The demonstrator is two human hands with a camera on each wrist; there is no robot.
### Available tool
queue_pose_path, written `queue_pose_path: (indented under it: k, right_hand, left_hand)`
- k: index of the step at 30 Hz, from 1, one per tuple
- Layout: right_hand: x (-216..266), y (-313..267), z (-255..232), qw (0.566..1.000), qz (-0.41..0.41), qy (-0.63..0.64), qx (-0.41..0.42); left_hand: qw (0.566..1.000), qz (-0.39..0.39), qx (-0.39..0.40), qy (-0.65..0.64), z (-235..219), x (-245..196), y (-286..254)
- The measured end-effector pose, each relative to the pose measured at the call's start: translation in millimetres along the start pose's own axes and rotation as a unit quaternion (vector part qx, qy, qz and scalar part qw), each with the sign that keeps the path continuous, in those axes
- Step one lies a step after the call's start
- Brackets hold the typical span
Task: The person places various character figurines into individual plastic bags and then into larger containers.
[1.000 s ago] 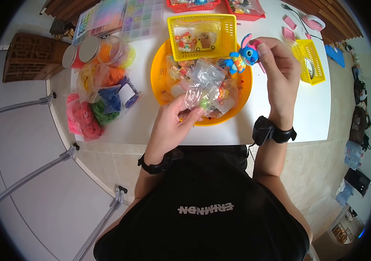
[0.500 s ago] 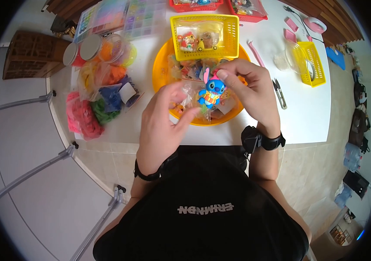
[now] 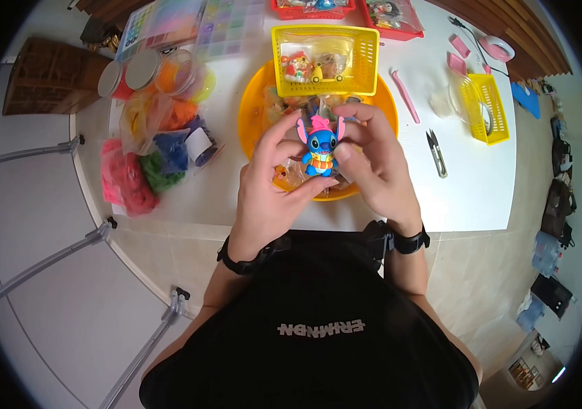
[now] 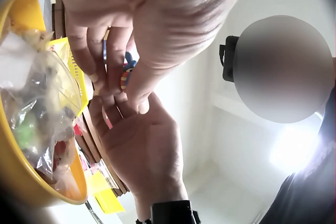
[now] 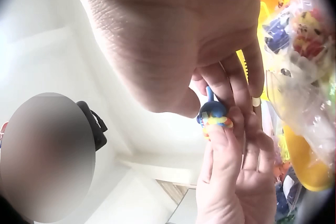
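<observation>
A blue figure (image 3: 321, 146) with pink ears, pink hair and an orange-yellow outfit is held upright between both hands above the orange bowl (image 3: 250, 102). The left hand (image 3: 268, 191) pinches its lower body from the left, thumb underneath. From the right, the right hand (image 3: 384, 174) grips its side with the thumb in front. In the left wrist view the figure (image 4: 127, 70) is mostly hidden behind fingers; in the right wrist view its blue head (image 5: 212, 109) shows between the fingertips. Bagged items (image 5: 307, 35) lie in the bowl beneath.
A yellow basket (image 3: 325, 88) with bagged figures sits over the bowl's back edge. Bags of coloured material (image 3: 130, 177) and lidded jars (image 3: 142, 69) stand left. At right are scissors (image 3: 437, 155), a pink tool (image 3: 407, 97) and another yellow basket (image 3: 494, 109).
The right hand has brought the figure left and down to the middle. The left hand has let go of a clear bag, which lies in the bowl, and has taken hold of the figure.
</observation>
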State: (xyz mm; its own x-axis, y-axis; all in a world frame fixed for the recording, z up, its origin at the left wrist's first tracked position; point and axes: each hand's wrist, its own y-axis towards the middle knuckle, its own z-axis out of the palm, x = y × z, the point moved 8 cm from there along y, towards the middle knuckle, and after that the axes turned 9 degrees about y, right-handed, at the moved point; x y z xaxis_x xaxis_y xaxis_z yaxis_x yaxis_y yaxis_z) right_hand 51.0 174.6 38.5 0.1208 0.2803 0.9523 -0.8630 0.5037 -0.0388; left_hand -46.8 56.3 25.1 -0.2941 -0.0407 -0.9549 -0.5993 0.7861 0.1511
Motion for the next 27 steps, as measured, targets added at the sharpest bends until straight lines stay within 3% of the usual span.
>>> queue_pose_path:
  k: [2, 3, 9, 12, 15, 18, 22, 27]
  right_hand:
    - [1.5, -3.7, 6.3, 0.998, -0.058, 0.012, 0.018]
    - [1.4, -5.1, 6.2, 0.997, -0.052, -0.012, 0.049]
    - [5.0, -14.8, 1.0, 0.985, -0.08, -0.147, 0.038]
    - [-10.8, -13.4, -7.0, 1.0, -0.022, -0.002, 0.007]
    - [-19.0, -15.5, -10.0, 0.997, 0.02, 0.064, -0.027]
    - [-19.7, -13.5, -12.9, 1.0, -0.007, -0.001, 0.001]
    - [-19.0, -12.6, -12.9, 0.999, -0.026, 0.014, 0.015]
    - [-21.5, -14.2, -15.1, 0.999, -0.011, 0.037, 0.008]
  left_hand:
    - [0.999, -0.011, -0.012, -0.032, 0.4, 2.2, 0.5]
    - [0.999, -0.02, -0.012, -0.047, 1.2, 3.5, 0.2]
    - [0.999, -0.021, 0.012, -0.028, 6.2, 7.5, 0.2]
    - [0.999, -0.008, 0.039, -0.007, 9.3, 5.8, 2.5]
    - [0.999, 0.006, 0.047, 0.006, 8.5, 3.5, 2.8]
    - [0.999, 0.004, 0.036, -0.012, 7.9, 6.9, 0.8]
    - [0.999, 0.011, -0.002, -0.036, 6.4, 11.5, -0.7]
    - [0.999, 0.019, 0.006, -0.035, 7.2, 8.1, 0.8]
